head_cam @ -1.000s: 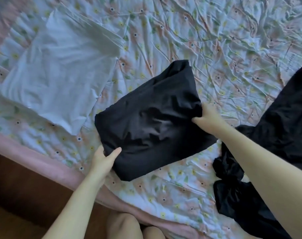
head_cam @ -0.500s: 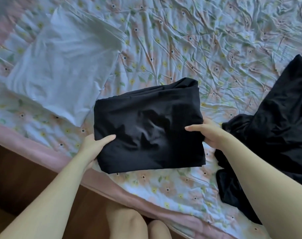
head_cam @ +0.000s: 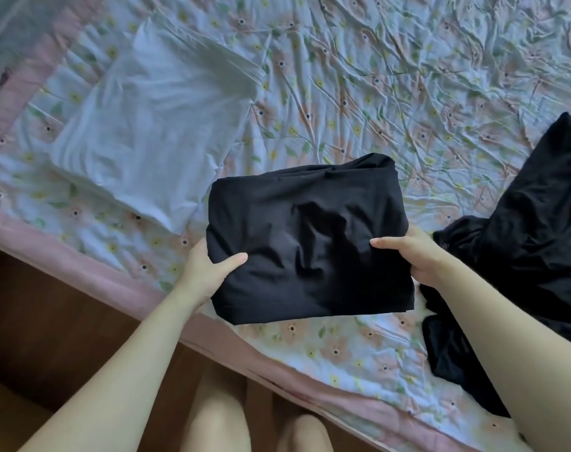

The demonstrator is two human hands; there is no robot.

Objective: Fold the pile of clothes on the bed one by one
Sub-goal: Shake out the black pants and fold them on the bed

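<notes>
A bedroom in a home: a bed spread with a rumpled flowered sheet (pink-bordered along its edge), folded and loose clothes lying on it, wooden floor beside.

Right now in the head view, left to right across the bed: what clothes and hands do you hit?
folded white garment → left hand → folded black garment gripped at both side edges → right hand → unfolded black clothes
</notes>
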